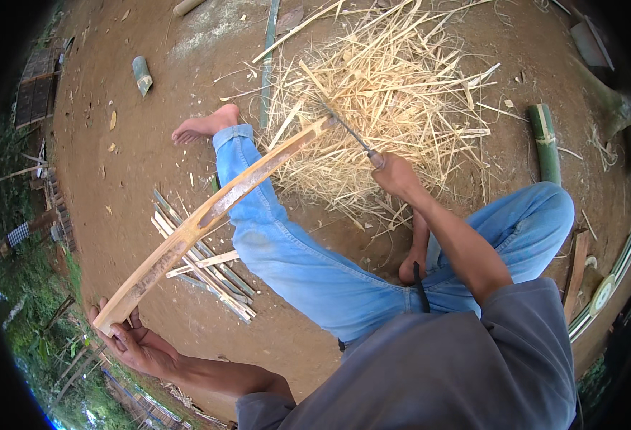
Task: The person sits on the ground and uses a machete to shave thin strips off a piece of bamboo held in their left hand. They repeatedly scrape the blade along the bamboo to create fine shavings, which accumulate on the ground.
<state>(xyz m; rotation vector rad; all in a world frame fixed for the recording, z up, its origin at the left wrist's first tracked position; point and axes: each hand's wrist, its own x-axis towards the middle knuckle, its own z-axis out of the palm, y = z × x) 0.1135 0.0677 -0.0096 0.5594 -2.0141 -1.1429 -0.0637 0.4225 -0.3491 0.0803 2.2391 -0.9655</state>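
My left hand grips the near end of a long split bamboo piece, its hollow inner face turned up. The piece slants across my outstretched left leg toward the far right. In my right hand is the wooden handle of a knife. Its thin dark blade lies at the far end of the bamboo, and I cannot tell whether the edge is cutting into it. Beneath that end spreads a large heap of pale bamboo shavings.
Several thin bamboo strips lie on the bare soil beside my left leg. A green bamboo section is at the right, and a short one at the far left. A long green strip borders the heap. A brown slat lies near my right knee.
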